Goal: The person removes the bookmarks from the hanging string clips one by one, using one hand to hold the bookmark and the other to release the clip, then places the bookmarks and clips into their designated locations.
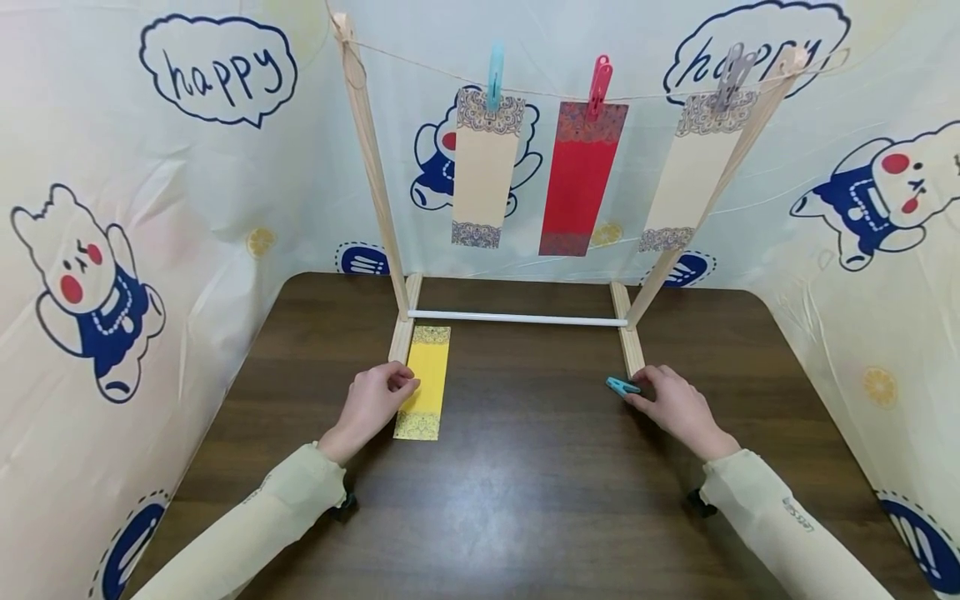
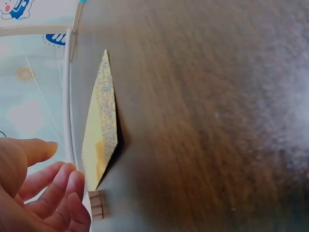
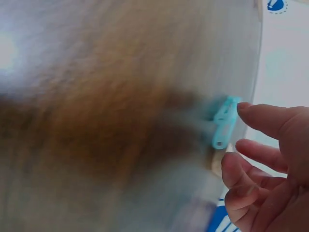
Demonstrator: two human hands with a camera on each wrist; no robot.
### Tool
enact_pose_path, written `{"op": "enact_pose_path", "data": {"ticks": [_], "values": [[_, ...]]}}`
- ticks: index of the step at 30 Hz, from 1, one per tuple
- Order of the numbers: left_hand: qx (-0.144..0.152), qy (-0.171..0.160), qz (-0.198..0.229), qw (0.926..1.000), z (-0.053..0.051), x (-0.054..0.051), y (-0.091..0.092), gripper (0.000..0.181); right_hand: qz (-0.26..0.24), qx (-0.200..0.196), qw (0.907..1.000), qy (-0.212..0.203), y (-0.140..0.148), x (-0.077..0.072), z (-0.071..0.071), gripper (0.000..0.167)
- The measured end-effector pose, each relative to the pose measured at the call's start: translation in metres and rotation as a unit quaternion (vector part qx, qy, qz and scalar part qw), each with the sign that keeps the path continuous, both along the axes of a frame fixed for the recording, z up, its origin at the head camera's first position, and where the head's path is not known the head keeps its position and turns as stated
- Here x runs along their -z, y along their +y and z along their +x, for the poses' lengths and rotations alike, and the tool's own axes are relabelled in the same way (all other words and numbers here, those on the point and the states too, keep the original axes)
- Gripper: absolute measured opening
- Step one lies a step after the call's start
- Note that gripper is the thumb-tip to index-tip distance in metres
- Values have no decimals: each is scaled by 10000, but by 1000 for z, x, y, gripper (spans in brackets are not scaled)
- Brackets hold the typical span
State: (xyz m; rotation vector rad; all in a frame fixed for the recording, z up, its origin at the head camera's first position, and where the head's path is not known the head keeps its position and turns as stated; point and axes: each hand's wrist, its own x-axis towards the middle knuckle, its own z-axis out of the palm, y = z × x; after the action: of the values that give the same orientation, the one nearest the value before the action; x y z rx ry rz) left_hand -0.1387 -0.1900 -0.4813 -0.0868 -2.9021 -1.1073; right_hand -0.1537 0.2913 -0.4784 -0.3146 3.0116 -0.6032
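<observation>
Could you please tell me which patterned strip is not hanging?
The yellow rectangular paper strip, down by the left hand; the red strip and two cream strips hang by plastic clothespins.

The hands point(image 1: 372, 402) are near a yellow card point(image 1: 429, 375) and a blue clothespin point(image 1: 621, 387)

A wooden frame point(image 1: 517, 317) stands by the table's point(image 1: 495, 500) back edge, with three paper strips point(image 1: 583, 179) hanging in a row from its string point(image 1: 420, 63). Another strip point(image 1: 429, 383) lies beside its left foot point(image 1: 403, 333), next to the left hand point(image 1: 372, 400). A clip point(image 1: 621, 387) is by its right foot point(image 1: 632, 350), at the right hand's point(image 1: 675, 404) fingertips.
</observation>
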Motion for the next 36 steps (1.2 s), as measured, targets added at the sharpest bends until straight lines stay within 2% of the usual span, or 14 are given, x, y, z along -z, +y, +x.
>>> {"op": "enact_pose_path", "data": {"ticks": [7,12,18,24,32,36], "values": [[88,287,12,9995,-1,-3,4,17,-89,-278,9975,637,-8,-16,2,28],[170,447,108,9988,-2,-5,8,21,-163,-390,9955,852,-17,-29,4,27],[363,865,436,9946,-4,-10,12,24,-295,-503,9899,1290,-28,-45,5,22],[427,1115,783,9898,-10,-14,17,22,-351,-700,9837,1619,-40,-69,6,22],[445,1244,960,9866,-17,-30,27,24,-418,-930,9709,2169,-56,-99,3,22],[482,1243,1041,9856,-20,-38,32,26,-454,-1061,9661,2310,-64,-114,1,25]]}}
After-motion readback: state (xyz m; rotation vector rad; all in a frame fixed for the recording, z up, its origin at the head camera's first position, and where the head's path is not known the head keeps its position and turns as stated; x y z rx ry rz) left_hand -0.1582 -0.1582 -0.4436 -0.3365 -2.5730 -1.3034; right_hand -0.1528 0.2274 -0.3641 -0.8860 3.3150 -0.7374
